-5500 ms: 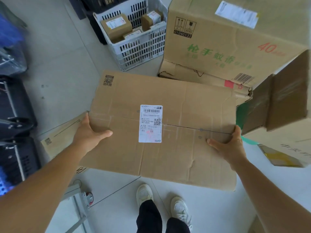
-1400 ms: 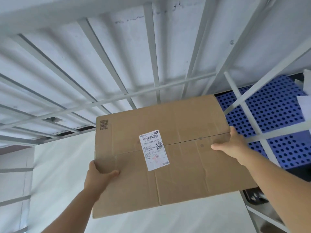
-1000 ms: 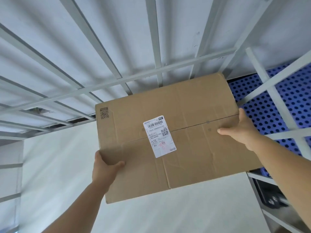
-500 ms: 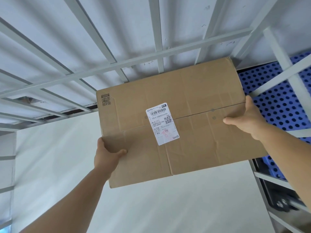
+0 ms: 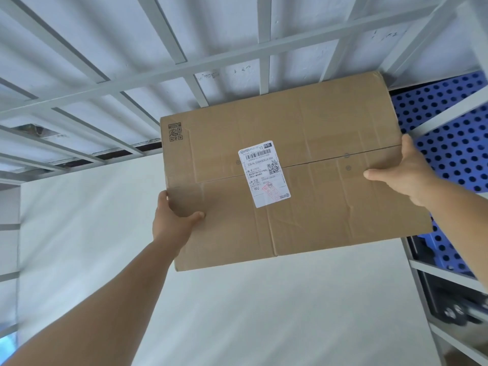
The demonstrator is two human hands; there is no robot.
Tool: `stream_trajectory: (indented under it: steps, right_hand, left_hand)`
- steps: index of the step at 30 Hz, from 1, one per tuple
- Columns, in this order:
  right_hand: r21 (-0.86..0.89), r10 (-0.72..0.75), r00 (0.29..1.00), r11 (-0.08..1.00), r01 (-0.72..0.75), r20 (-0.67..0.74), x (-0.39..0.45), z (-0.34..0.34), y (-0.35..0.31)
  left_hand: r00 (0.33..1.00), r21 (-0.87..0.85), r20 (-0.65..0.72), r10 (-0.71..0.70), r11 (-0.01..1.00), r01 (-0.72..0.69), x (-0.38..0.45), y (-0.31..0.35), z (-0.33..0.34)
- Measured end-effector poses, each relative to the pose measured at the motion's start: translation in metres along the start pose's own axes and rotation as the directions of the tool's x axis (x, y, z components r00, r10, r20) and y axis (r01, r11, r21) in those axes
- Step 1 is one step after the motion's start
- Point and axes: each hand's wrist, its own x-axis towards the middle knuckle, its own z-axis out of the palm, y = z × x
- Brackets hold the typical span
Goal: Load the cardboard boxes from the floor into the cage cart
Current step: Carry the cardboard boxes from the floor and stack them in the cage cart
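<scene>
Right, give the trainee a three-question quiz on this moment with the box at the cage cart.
1. True or false: only one of the hands holds the cardboard box.
2. Multiple choice: the white shipping label sits A) near the middle of the box's facing side, B) on the perforated blue panel, C) on the cage cart's white bars.
3. Fill in: the printed QR square is in the box's upper ____ corner.

Key
1. False: the left hand grips the left edge and the right hand grips the right edge.
2. A
3. Left
</scene>
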Motion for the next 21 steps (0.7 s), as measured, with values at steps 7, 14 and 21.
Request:
stream_trajectory:
  steps: [7, 14, 21]
  right_hand:
    - [-0.155, 0.027, 1.000, 0.988, -0.024, 0.014, -0.002, -0.004, -0.010]
    - [-0.489, -0.056, 0.998, 0.870, 0.065, 0.032, -0.044, -0.001, -0.026]
    - [-0.638, -0.253, 0.954, 0.712, 0.294, 0.158, -0.138, -0.017, -0.059]
  left_hand:
    - [1.000, 0.131, -0.001, -0.005, 0.991, 0.006, 0.000, 0.006, 0.002]
    - [0.994, 0.422, 0.072, 0.077, 0.901, -0.100, -0.024, 0.022, -0.008]
    - [0.950, 0.546, 0.175, 0.259, 0.778, -0.312, -0.088, 0.058, -0.040]
